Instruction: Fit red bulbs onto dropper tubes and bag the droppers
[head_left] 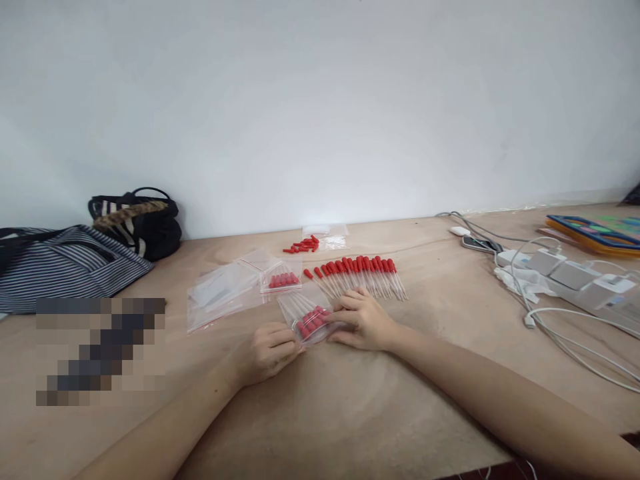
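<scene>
A clear zip bag [313, 323] holds several droppers with red bulbs, the bulbs near its front edge. My left hand [270, 350] pinches the bag's front left corner. At its right side, my right hand [363, 321] grips the edge between thumb and fingers. Just behind lies another clear bag [283, 279] with red bulbs showing in it. A row of loose red-topped droppers [360, 267] fans out behind my right hand. Flat clear bags [220, 297] overlap to the left.
Small red bulbs [304, 245] and a bag of clear tubes [333, 241] lie near the wall. Striped [65, 263] and black bags [153, 227] stand left. A power strip [575, 280], white cables [555, 333] and a colourful tray [595, 233] are right.
</scene>
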Tool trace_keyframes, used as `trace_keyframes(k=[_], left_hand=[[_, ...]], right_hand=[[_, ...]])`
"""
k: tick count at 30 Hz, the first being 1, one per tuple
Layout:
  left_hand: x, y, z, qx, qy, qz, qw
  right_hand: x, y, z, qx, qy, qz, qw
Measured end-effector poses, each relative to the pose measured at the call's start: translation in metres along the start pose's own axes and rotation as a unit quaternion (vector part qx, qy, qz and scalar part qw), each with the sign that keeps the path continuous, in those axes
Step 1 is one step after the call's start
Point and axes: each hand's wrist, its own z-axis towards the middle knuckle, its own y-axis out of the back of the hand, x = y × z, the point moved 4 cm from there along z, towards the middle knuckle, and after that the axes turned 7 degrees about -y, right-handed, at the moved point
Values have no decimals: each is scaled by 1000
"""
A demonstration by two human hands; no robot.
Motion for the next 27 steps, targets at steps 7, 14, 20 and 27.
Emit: trace_keyframes(k=[7, 14, 20, 27], left_hand=[[0, 1, -2, -7, -2, 49, 999], [-3, -3, -3, -5, -30, 105, 994], [-3, 0, -8, -18, -77, 107, 991], [1, -1, -9, -12, -38, 142, 989]], right_hand=[[-9, 10, -6, -46, 82, -98, 991], [3, 2, 2, -68, 159, -148, 974], [3, 3, -1, -74, 179, -156, 969], [7, 2, 0, -83, 179, -164, 967]])
